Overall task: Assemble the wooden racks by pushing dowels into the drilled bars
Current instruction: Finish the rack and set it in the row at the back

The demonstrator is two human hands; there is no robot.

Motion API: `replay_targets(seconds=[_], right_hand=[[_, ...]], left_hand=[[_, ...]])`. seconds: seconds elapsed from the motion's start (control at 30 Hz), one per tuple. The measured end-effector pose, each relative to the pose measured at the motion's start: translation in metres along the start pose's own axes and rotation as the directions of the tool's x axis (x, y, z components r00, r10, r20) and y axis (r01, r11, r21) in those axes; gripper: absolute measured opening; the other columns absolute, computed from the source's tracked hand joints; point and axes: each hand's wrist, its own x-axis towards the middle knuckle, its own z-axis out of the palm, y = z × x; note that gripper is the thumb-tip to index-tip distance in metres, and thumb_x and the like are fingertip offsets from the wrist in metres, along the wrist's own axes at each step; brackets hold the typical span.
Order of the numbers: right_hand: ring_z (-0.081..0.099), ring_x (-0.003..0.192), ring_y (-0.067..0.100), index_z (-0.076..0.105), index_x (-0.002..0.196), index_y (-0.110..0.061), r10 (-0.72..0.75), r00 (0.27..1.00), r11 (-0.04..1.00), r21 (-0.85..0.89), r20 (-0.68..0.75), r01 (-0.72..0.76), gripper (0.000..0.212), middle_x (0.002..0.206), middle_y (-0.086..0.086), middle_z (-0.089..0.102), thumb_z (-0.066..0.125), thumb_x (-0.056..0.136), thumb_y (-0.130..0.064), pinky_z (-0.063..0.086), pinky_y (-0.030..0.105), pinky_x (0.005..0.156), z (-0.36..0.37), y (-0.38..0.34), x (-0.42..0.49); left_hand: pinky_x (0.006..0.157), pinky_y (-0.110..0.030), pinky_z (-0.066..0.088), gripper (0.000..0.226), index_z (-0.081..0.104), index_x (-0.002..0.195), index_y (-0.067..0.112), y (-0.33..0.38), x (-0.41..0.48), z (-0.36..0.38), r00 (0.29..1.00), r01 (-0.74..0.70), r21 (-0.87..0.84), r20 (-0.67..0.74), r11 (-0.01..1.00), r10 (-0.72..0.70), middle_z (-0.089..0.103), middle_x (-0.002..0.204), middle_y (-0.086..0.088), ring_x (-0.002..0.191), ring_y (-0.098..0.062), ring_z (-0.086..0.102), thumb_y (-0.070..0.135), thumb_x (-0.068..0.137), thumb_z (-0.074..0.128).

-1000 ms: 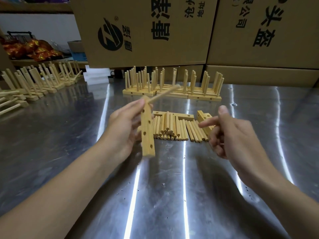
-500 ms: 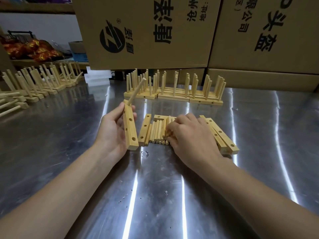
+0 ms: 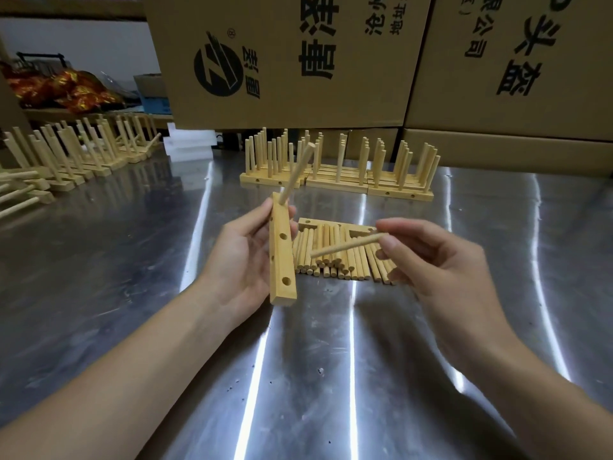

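Far left: a row of finished racks [image 3: 66, 161] stands on the steel table [image 3: 99, 310], pegs leaning up and to the left.

Left hand [image 3: 238, 260]: fingers and thumb curled round the drilled bar [image 3: 282, 257], which is held clear of the table surface. The bar's long axis runs from near to far, almost vertical in the view, with the near end lowest. Its drilled face is turned towards the right, and open holes show along it.

Seated dowel [image 3: 297, 174]: fitted in the hole at the bar's far end – its axis rises from the bar, pointing up and to the right.

Centre: a pile of loose dowels [image 3: 331, 260] lies flat on the table just behind the bar, axes running near to far. Further back, more finished racks [image 3: 338, 182] stand in a line before the cardboard boxes [image 3: 298, 61].

Second dowel [image 3: 345, 247]: held in the air above the pile, long axis roughly left to right, with the free end lower and pointing left at the bar – apart from it.

Right hand [image 3: 438, 270]: thumb and forefinger pinch the second dowel's right end; the other fingers are curled
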Motion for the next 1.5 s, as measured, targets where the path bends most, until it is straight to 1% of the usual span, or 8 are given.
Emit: replay_targets(seconds=[0.3,0.5,0.67,0.77,0.87,1.03,1.27,1.5], right_hand=[[0.076,0.103,0.020,0.081,0.109,-0.023,-0.067,0.998,0.989,0.129,-0.003,0.067,0.022,0.106,0.006,0.081,0.079,0.092,-0.009,0.058,0.022,0.080,-0.001,0.001,-0.010],[0.074,0.099,0.016,0.079,0.112,-0.019,-0.006,1.000,0.972,0.234,0.030,-0.001,0.029,0.103,0.007,0.078,0.087,0.084,-0.019,0.058,0.024,0.081,0.005,0.000,-0.013],[0.076,0.107,0.026,0.078,0.109,-0.024,0.025,0.986,0.967,0.247,0.167,-0.066,0.015,0.108,0.007,0.079,0.066,0.101,-0.027,0.060,0.028,0.091,0.010,0.003,-0.017],[0.074,0.097,0.012,0.071,0.127,-0.040,-0.143,0.965,0.986,-0.056,0.218,0.158,0.027,0.101,-0.014,0.074,0.052,0.110,-0.034,0.057,0.022,0.087,0.008,-0.002,-0.018],[0.063,0.092,0.003,0.064,0.138,-0.043,-0.314,0.885,0.770,-0.453,0.344,0.450,0.031,0.097,-0.024,0.064,0.051,0.110,-0.036,0.042,0.010,0.077,0.004,0.002,-0.018],[0.058,0.074,0.003,0.060,0.101,-0.035,-0.324,0.882,0.733,-0.499,0.342,0.462,0.008,0.083,-0.021,0.058,0.068,0.103,-0.033,0.038,0.007,0.061,0.005,-0.004,-0.021],[0.055,0.085,-0.015,0.070,0.103,-0.020,-0.384,0.835,0.596,-0.586,0.394,0.550,0.014,0.094,-0.021,0.060,0.078,0.092,-0.018,0.037,-0.001,0.072,0.005,-0.011,-0.022],[0.056,0.086,-0.013,0.074,0.104,-0.018,-0.413,0.838,0.601,-0.585,0.356,0.544,0.011,0.095,-0.019,0.065,0.073,0.095,-0.026,0.038,0.002,0.077,0.010,-0.008,-0.026]], left_hand=[[0.051,-0.017,0.053,0.040,0.073,0.132,0.010,-0.017,-0.002,0.012,0.989,0.129,-0.094,0.085,0.987,-0.121,0.068,0.109,0.001,0.078,-0.006,0.067,0.032,0.099,0.066],[0.050,-0.017,0.053,0.042,0.073,0.131,0.006,-0.022,-0.005,0.017,0.985,0.150,-0.087,0.098,0.985,-0.142,0.071,0.104,-0.001,0.078,-0.007,0.068,0.031,0.098,0.067],[0.052,-0.023,0.057,0.033,0.079,0.120,0.008,-0.025,-0.006,0.020,0.980,0.144,-0.056,0.148,0.988,-0.134,0.070,0.100,-0.005,0.077,-0.011,0.069,0.032,0.101,0.065],[0.051,-0.021,0.055,0.032,0.084,0.105,0.013,-0.025,-0.008,0.020,0.983,0.111,0.038,0.141,0.993,-0.115,0.069,0.093,-0.003,0.073,-0.010,0.064,0.038,0.098,0.066],[0.052,-0.021,0.053,0.035,0.080,0.109,0.012,-0.027,-0.008,0.021,0.991,0.057,0.148,0.108,0.987,-0.074,0.068,0.083,-0.002,0.065,-0.011,0.061,0.041,0.102,0.063],[0.053,-0.022,0.052,0.038,0.074,0.118,0.007,-0.031,-0.010,0.021,0.996,-0.047,0.301,0.081,0.952,0.024,0.068,0.076,-0.002,0.058,-0.011,0.063,0.039,0.105,0.061],[0.055,-0.020,0.054,0.033,0.075,0.123,0.014,-0.033,-0.012,0.023,0.985,-0.171,0.366,0.055,0.915,0.162,0.072,0.078,-0.004,0.062,-0.010,0.067,0.038,0.101,0.068],[0.060,-0.028,0.058,0.028,0.077,0.118,0.025,-0.037,-0.014,0.023,0.974,-0.218,0.422,0.046,0.880,0.220,0.071,0.081,-0.007,0.068,-0.017,0.067,0.044,0.101,0.067]])
